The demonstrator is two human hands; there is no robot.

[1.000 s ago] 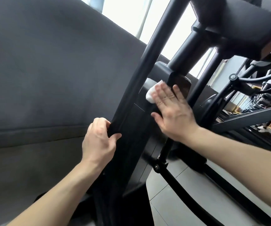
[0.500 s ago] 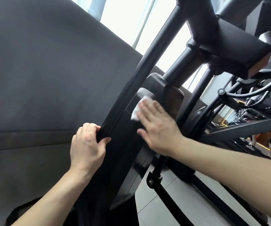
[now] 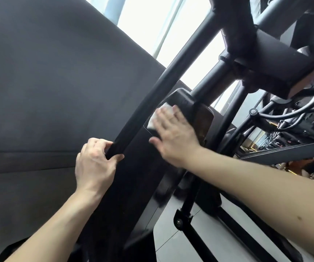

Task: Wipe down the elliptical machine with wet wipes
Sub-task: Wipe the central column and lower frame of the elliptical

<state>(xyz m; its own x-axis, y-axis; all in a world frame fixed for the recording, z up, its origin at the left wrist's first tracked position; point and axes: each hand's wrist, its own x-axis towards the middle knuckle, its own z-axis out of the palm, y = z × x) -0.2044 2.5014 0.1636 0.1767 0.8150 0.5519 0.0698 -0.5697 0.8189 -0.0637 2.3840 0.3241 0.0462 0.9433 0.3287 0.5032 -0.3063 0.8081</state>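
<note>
Right, my left hand (image 3: pixel 93 165) curls round the black bar (image 3: pixel 152 95); my right hand (image 3: pixel 173 133), fingers straight, presses the wet wipe (image 3: pixel 151 124) on the housing (image 3: pixel 184 99). Next, probably sweep lower.

L hand (image 3: pixel 93 167) + R hand (image 3: pixel 175 137): bare | forearms (image 3: pixel 48 220) bare to frame edge | R forearm (image 3: pixel 256 182): sm dark spot (image 3: pixel 300 218)

Left hand (image 3: pixel 93 167): fingers and thumb curled round black bar (image 3: pixel 152 95).
Right hand (image 3: pixel 173 135): flat, fingers straight, pressing white wipe (image 3: pixel 151 121) under fingertips.
Forearms: both bare, stretched forward and up.
</note>
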